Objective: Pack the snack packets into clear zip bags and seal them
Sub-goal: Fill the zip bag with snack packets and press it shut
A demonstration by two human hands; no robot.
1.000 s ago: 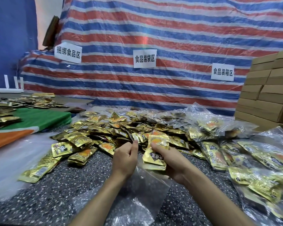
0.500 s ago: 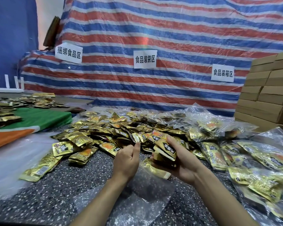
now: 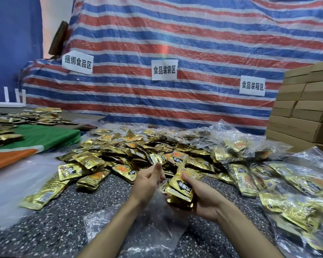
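Beyond clear zip bag [image 3: 147, 226]: loose pile of snack packets [image 3: 131, 151]. Right of bag: filled bags [image 3: 296, 192]. Bag itself lying flat, mouth end up toward the hands. At the mouth, left hand [image 3: 147, 180]: fingers curled, thumb up, apparently pinching the rim; film hard to read. Just right of mouth, right hand [image 3: 205, 200]: wrapped round packet stack [image 3: 181, 190], thumb on top. Stack's long axis tilted down-left toward the mouth. Right hand nearer; likely a short slide in.

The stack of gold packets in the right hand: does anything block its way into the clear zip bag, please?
Nothing visible does. The right hand grips the stack of gold packets just above the clear zip bag, whose top edge the left hand seems to pinch; the mouth itself is unclear.
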